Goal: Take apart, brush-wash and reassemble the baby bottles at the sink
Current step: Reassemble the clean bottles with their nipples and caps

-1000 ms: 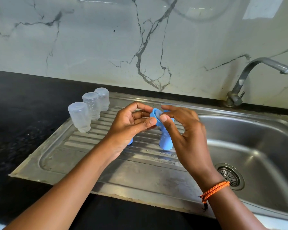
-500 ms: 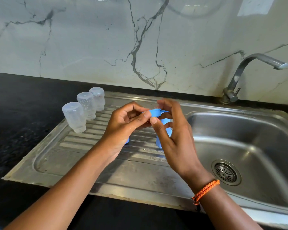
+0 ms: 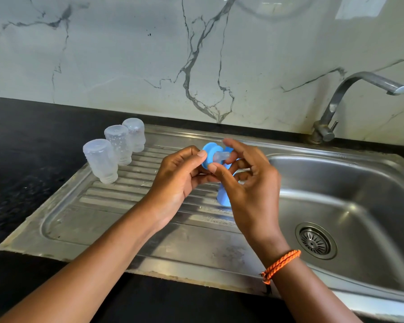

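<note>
My left hand [image 3: 182, 180] holds a blue screw ring [image 3: 209, 155] by its rim above the drainboard. A clear teat [image 3: 221, 156] sticks out of the ring toward my right hand [image 3: 250, 183], whose thumb and fingers pinch it. More blue parts [image 3: 224, 199] stand on the drainboard behind my right hand, mostly hidden. Three clear bottle bodies [image 3: 100, 159] stand upside down in a row at the drainboard's far left.
The steel drainboard [image 3: 126, 217] runs left of the sink basin [image 3: 348, 206] with its drain strainer [image 3: 315, 240]. A curved tap [image 3: 350, 89] rises at the back right. Black counter [image 3: 21, 148] surrounds the sink. A marble wall stands behind.
The blue ring has turned from flat to facing me on edge, and the clear teat now shows through it, pinched by my right fingers. Both hands stay above the drainboard.
</note>
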A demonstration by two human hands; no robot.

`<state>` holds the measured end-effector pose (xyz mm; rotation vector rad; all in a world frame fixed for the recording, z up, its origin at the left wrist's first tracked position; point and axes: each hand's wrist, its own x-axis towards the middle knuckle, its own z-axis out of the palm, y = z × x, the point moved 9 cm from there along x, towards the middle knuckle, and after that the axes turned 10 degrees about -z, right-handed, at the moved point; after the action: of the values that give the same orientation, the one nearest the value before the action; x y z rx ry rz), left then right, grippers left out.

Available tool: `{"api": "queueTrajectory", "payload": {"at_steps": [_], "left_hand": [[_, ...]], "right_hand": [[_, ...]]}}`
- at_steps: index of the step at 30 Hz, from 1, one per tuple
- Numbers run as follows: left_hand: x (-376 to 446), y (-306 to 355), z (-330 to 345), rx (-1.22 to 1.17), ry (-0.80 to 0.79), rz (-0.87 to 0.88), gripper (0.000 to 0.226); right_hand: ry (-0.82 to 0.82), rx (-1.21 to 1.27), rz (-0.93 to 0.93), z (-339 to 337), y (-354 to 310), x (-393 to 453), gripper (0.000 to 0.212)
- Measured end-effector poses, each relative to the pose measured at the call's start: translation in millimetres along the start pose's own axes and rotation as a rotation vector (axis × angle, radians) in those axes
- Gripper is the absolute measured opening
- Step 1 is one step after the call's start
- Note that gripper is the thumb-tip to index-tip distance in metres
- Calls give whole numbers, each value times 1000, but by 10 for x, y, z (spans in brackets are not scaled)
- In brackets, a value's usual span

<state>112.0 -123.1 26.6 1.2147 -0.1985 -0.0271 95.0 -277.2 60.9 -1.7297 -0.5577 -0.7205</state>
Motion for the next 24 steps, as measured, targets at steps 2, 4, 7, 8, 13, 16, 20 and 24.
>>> {"api": "queueTrajectory", "payload": {"at_steps": [2,4,7,8,13,16,20,24], "left_hand": [[4,3,3,-6,-3,3,23],[-6,-2,-2,-4,8,8,24],[-19,-16,5,-8,-3,4,24],[-20,-21,7,-6,-5,0,23],[-34,-40,54,0,-48,-6,22],[-22,-57,46,11,-64,-30,12],[-30,-10,127,1,-217,-64,41],[-43,-8,175,132,-235,-49,41]], "right_hand": [[9,121,67,25,74,-8,38],[46,222,123,42,133,-29,37],[129,256,131,3,160,-54,33],[151,234,122,-24,151,-62,30],[198,-106,-15,-129,-35,-102,23],[180,-144,-48,-122,-88,-104,19],[88,-92,-29,-95,-53,-46,16],[39,-140,-49,-59,-104,-57,13]]}}
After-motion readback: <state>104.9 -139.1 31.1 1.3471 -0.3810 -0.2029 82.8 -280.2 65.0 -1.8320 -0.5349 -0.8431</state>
